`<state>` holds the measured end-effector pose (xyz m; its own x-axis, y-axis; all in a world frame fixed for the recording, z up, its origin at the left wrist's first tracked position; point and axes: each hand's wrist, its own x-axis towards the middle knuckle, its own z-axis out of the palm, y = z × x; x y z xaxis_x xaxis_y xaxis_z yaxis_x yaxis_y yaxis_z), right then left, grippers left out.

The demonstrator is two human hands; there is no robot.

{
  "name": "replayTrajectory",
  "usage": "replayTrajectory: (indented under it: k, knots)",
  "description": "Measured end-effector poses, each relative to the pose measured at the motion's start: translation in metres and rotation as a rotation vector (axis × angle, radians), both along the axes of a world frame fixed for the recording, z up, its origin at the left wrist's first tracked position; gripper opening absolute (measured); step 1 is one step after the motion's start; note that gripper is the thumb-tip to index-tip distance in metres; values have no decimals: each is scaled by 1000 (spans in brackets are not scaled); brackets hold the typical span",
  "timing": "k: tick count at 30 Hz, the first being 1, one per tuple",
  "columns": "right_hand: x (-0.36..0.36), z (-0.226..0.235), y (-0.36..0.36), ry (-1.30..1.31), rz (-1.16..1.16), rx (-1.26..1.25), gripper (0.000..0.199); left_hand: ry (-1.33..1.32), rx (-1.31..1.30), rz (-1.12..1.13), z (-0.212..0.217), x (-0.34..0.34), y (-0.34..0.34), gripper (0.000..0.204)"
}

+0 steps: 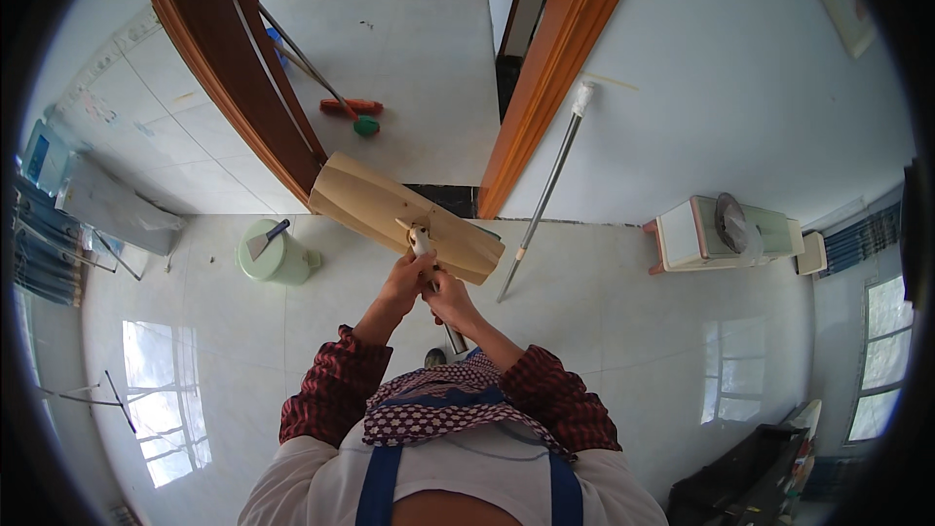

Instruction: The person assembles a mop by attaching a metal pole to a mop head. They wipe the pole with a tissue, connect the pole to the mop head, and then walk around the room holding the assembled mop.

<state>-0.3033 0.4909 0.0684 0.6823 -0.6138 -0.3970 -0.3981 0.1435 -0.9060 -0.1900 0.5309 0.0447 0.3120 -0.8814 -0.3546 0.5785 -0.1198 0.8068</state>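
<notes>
In front of my body, both hands grip a metal pole (456,339) with a white upper section (421,240). My left hand (402,281) is wrapped around the white part. Just below and to the right, touching it, my right hand (452,300) is closed on the pole too. A wide, curved brown sheet (365,197), like cardboard, sits across the pole's top, tilted down to the right. A small greenish edge shows behind its right end; what lies behind the sheet is hidden.
A wooden-framed doorway (547,68) opens ahead, with brooms beyond. At left stands a pale green bucket (278,263) with a scraper (269,240) on top. A second pole (547,185) leans on the right wall, near a low cabinet (696,234). Black items (735,472) lie at lower right.
</notes>
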Motion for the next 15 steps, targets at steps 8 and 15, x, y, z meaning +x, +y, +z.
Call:
replayTrajectory:
  k: [8,15]
  knots:
    - [-1,-5,-60,-67,374,-19,59,84,108,202,-67,61,5,10]
    - [-55,-22,-341,-104,-556,-657,43,69,215,457,-68,85,27,9]
